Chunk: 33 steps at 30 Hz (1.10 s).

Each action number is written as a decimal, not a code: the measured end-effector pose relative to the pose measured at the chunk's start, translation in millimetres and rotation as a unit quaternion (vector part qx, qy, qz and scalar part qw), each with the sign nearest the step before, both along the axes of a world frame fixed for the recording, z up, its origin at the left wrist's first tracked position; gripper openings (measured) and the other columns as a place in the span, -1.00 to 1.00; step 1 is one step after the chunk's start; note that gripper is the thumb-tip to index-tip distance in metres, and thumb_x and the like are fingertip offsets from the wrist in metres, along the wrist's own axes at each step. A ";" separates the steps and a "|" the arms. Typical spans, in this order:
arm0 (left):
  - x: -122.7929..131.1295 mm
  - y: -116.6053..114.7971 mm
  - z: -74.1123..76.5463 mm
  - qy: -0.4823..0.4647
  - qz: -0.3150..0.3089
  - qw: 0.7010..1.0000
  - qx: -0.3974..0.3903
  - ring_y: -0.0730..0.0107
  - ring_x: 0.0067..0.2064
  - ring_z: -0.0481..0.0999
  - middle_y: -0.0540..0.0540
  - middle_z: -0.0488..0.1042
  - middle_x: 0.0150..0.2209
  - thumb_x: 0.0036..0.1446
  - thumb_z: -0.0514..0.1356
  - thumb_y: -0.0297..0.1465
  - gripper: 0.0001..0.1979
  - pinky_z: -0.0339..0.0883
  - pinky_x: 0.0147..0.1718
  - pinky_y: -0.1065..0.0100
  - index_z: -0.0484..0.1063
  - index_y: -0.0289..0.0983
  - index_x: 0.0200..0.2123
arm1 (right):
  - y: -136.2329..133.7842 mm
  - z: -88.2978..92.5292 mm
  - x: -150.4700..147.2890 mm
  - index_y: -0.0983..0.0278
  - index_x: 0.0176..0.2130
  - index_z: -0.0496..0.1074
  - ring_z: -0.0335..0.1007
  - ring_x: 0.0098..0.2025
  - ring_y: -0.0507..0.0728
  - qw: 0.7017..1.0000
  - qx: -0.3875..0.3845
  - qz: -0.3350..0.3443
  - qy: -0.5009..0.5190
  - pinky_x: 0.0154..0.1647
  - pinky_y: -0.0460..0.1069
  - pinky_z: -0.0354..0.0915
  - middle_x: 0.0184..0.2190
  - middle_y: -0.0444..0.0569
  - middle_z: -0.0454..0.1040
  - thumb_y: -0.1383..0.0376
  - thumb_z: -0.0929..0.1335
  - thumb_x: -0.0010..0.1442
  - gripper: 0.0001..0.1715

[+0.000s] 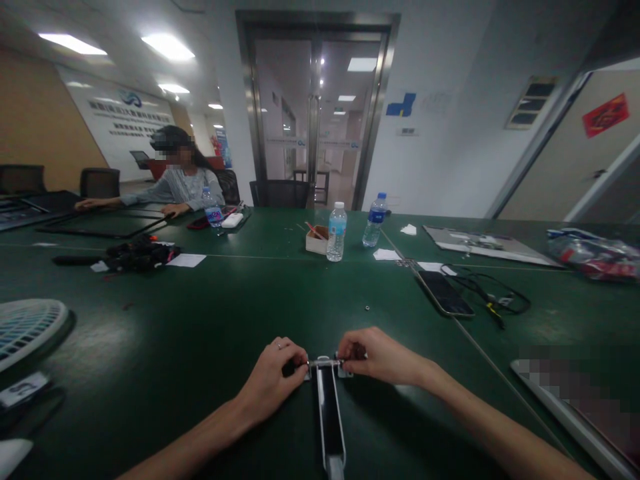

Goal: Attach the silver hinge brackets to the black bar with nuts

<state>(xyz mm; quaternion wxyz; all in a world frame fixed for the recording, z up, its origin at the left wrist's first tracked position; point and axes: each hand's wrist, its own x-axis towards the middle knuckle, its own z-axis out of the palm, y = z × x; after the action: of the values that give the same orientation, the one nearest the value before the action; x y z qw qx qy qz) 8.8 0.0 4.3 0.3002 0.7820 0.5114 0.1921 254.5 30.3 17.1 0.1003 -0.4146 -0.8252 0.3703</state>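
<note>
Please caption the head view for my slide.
Left hand and right hand pinch a metal rod atop a long black bar on a green table.

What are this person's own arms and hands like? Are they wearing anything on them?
Both forearms are bare as far as the picture shows: no sleeves, watch or bracelet. Neither the left hand nor the right hand wears a glove. The only thing worn is a thin pale ring on a left-hand finger.
</note>
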 end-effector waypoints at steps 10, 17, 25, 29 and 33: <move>-0.2 0.2 -1.5 -0.001 0.001 1.000 0.011 0.24 -0.22 0.35 -0.07 0.40 -0.26 0.18 0.11 -0.37 -0.86 0.26 -0.26 0.27 0.46 -0.26 -0.28 | -1.1 2.8 -2.0 0.28 -0.23 0.44 0.32 -0.39 -0.01 0.999 0.007 -0.015 -0.028 -0.41 -0.12 0.19 -0.38 -0.14 0.42 0.22 0.36 0.17 -0.81; -2.2 1.1 -4.5 -0.009 -0.005 1.000 0.012 0.26 -0.23 0.35 -0.05 0.39 -0.27 0.19 0.12 -0.38 -0.86 0.25 -0.28 0.29 0.46 -0.27 -0.28 | -1.0 1.0 -0.2 0.26 -0.22 0.47 0.32 -0.36 0.01 0.999 0.038 -0.001 -0.032 -0.36 -0.10 0.20 -0.34 -0.12 0.42 0.25 0.34 0.19 -0.84; -3.7 0.8 -6.9 -0.009 -0.010 1.000 0.013 0.29 -0.22 0.34 -0.04 0.37 -0.26 0.20 0.14 -0.37 -0.88 0.24 -0.25 0.30 0.45 -0.27 -0.28 | -3.0 1.0 -1.1 0.30 -0.22 0.43 0.34 -0.38 0.01 1.000 -0.019 -0.018 -0.015 -0.40 -0.10 0.24 -0.35 -0.10 0.45 0.23 0.35 0.17 -0.81; -3.2 0.4 -5.7 -0.007 -0.013 1.000 0.013 0.30 -0.23 0.33 -0.04 0.37 -0.26 0.21 0.13 -0.38 -0.89 0.24 -0.27 0.32 0.44 -0.27 -0.28 | -1.6 -2.1 -0.6 0.31 -0.19 0.42 0.37 -0.37 0.01 0.998 -0.059 -0.016 0.008 -0.39 -0.10 0.26 -0.36 -0.10 0.47 0.21 0.32 0.20 -0.78; -4.0 0.4 -6.9 -0.003 -0.012 1.000 0.011 0.31 -0.22 0.33 -0.04 0.37 -0.25 0.21 0.13 -0.37 -0.88 0.25 -0.27 0.32 0.44 -0.26 -0.26 | -2.8 -0.1 -0.9 0.31 -0.19 0.43 0.38 -0.36 0.02 0.999 -0.051 -0.018 -0.001 -0.37 -0.08 0.26 -0.36 -0.09 0.48 0.21 0.29 0.23 -0.77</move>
<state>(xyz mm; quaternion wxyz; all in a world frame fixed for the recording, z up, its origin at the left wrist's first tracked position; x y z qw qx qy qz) 4.8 0.4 -2.5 0.2960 0.7907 0.4986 0.1963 253.6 27.5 17.0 0.0849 -0.4347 -0.7975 0.4096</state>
